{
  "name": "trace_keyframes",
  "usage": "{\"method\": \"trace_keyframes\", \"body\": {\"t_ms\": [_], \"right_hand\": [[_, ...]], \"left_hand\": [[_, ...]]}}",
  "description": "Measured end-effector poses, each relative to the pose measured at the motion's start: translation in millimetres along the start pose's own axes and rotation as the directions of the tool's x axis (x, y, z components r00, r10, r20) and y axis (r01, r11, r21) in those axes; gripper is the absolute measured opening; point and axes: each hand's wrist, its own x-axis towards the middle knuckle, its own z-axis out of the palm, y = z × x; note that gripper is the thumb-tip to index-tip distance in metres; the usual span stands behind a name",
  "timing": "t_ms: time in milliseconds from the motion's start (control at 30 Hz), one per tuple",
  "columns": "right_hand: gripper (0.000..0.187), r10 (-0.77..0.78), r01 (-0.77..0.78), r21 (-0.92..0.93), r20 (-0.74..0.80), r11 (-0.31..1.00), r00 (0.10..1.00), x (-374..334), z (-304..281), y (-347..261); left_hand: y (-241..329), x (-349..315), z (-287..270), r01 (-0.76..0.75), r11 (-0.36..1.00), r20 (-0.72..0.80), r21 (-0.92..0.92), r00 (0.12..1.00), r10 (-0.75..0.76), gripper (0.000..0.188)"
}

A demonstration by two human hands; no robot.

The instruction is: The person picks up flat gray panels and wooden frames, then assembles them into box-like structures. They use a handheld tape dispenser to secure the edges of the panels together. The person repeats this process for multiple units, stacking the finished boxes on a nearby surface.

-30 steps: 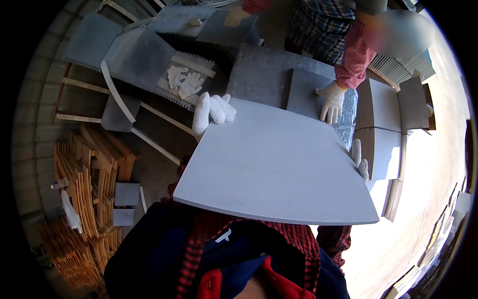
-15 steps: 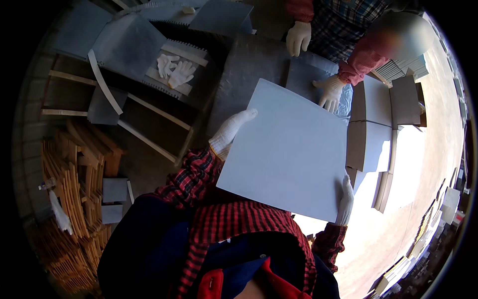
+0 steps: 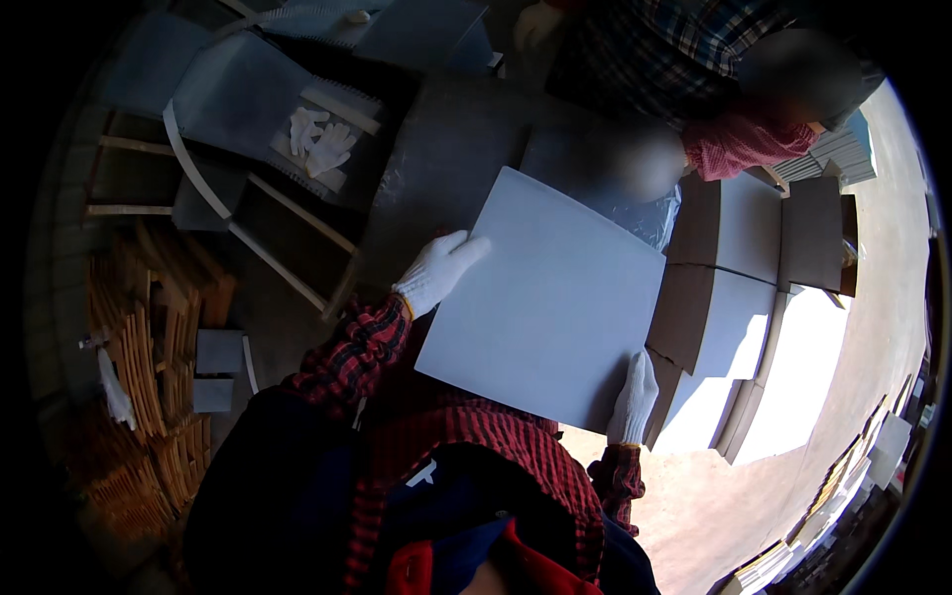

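Observation:
A flat, square light-grey panel (image 3: 545,297) is held in front of my body, tilted a little in the view. My left hand (image 3: 438,273), in a white knitted glove, grips its left edge with the thumb on the upper face. At the lower right edge my gloved right hand (image 3: 635,399) is closed round the panel, its fingers mostly hidden underneath. Beyond the panel lies a dark work table (image 3: 421,139). Across it leans a co-worker in a plaid garment (image 3: 645,59); one gloved hand (image 3: 535,25) is at the top edge, the other is blurred.
A spare pair of white gloves (image 3: 322,144) lies on a slatted stand at upper left. Wooden frames (image 3: 149,367) are stacked at far left. On the right stand stacks of grey panels (image 3: 729,317), close to my right hand. Wooden rails (image 3: 278,263) run left of the table.
The panel and both my hands have shifted left in the view. My right hand now shows more over the panel's edge. The co-worker's hand at the top has moved up and left.

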Motion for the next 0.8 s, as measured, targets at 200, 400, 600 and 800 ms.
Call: {"method": "trace_keyframes", "body": {"t_ms": [200, 400, 600, 800], "right_hand": [[0.048, -0.175, 0.169, -0.114, -0.043, 0.979, 0.984, 92, 0, 2], [0.044, -0.19, 0.187, -0.056, -0.052, 0.981, 0.98, 159, 17, -7], [0.044, -0.175, 0.174, -0.047, -0.023, 0.984, 0.984, 193, 28, -4], [0.044, -0.163, 0.162, -0.087, -0.004, 0.983, 0.987, 203, 30, 8]], "left_hand": [[22, 61, 36, -0.004, 0.95, -0.106, 0.313, 0.994, 0.039, 0.053], [26, 131, 60, 0.064, 0.928, -0.287, 0.367, 0.957, 0.048, 0.062], [35, 155, 68, 0.206, 0.862, -0.389, 0.463, 0.921, -0.012, 0.065], [47, 149, 71, 0.247, 0.791, -0.383, 0.561, 0.924, -0.017, 0.055]]}}
